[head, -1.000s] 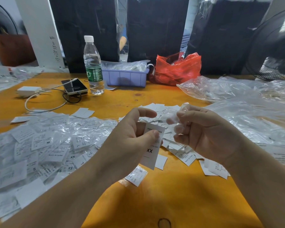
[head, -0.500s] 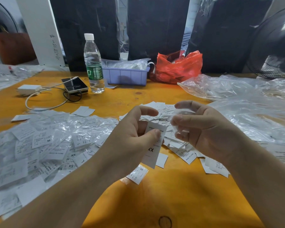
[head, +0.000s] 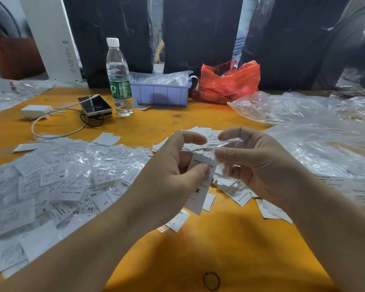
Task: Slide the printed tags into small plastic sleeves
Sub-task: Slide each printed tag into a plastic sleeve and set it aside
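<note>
A purple tray (head: pixel 160 94) at the back of the orange table (head: pixel 230 239) is heaped with clear plastic packets, their contents too blurred to read, and beside it a red plastic bag (head: pixel 228 81) sags open with pale scraps just visible inside. One water bottle (head: pixel 118 77) stands left of the tray, near one phone (head: pixel 94 105) with a cable and a white charger (head: pixel 35 111). The left hand (head: pixel 173 175) pinches a single printed tag (head: pixel 200 186) between thumb and fingers; its lettering is partly covered by the thumb. The right hand (head: pixel 259 165) pinches one small clear sleeve (head: pixel 226 148) between thumb and forefinger, its mouth just beside the tag's upper end; the sleeve's edges are hard to trace. A pile of sleeved tags (head: pixel 61 182) spreads to the left, too many and too overlapped to count, and loose tags (head: pixel 236 192) lie under the hands. Clear bags (head: pixel 303 131) cover the right side, and a fan (head: pixel 354 60) is cut off by the right edge.
</note>
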